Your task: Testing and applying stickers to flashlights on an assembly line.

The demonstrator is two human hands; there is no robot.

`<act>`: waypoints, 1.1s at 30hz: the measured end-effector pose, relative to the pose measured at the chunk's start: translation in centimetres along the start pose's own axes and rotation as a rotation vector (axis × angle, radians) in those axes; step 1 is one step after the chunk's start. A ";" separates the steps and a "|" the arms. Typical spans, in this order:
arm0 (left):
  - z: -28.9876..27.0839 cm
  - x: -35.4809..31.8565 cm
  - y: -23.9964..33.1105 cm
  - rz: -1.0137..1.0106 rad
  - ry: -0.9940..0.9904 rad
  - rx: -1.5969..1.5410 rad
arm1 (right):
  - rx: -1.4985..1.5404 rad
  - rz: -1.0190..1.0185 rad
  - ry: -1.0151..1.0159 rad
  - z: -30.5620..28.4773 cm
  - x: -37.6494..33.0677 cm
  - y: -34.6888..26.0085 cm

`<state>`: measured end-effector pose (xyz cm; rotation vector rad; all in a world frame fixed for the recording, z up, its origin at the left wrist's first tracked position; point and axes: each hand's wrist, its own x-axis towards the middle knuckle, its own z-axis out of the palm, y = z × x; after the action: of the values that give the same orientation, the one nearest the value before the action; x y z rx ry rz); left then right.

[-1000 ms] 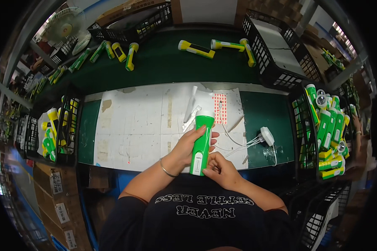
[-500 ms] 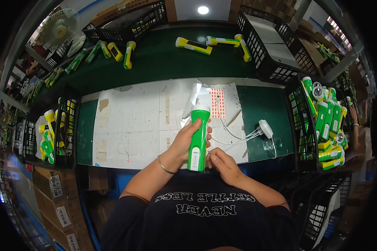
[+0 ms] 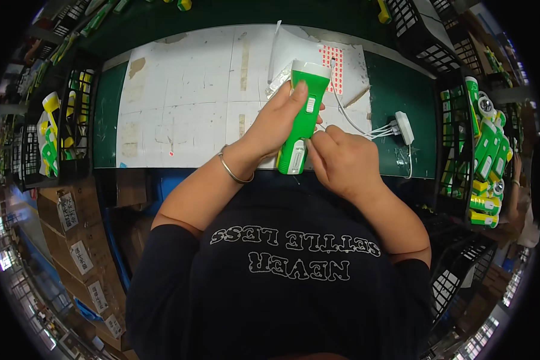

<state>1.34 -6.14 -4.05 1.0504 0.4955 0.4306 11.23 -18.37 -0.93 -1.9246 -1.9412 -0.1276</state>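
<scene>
My left hand [image 3: 277,123] is wrapped round a green flashlight [image 3: 305,120] with a white head rim. Its head points away from me, and the thumb lies on the green body below the rim. A white switch and a pale panel show on its upper face. My right hand [image 3: 345,157] is closed in a pinch against the flashlight's right side, near its tail end. White cables [image 3: 366,135] run from a white charger block [image 3: 404,127] towards these fingers; the pinched cable end is hidden. Another cable's plug [image 3: 333,61] lies on a sheet of red stickers [image 3: 336,75].
A worn white board [image 3: 180,90] covers the green bench [image 3: 107,120] in front of me. Black crates of green and yellow flashlights stand at the left [image 3: 84,129] and right [image 3: 447,156]. Clear film [image 3: 280,81] lies beside the stickers. Cardboard boxes [image 3: 81,240] are stacked below left.
The view has tilted down, so the bench sits higher in the picture. The flashlight now leans right, and my right hand has come closer against its side near the tail.
</scene>
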 end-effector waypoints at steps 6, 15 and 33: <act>-0.3 -0.2 -0.8 0.066 0.026 0.049 | 0.175 -0.135 -0.150 0.2 -0.5 -0.3; -1.6 1.5 0.6 0.138 0.137 -0.003 | 0.433 0.020 0.048 -0.1 -0.1 -0.6; -1.5 0.4 0.1 -0.028 -0.057 -0.168 | 0.981 0.432 0.109 4.3 0.3 2.9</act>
<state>0.84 -4.81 -4.60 0.8905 0.4154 0.4096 13.11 -16.46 -5.37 -1.5165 -1.1068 0.6921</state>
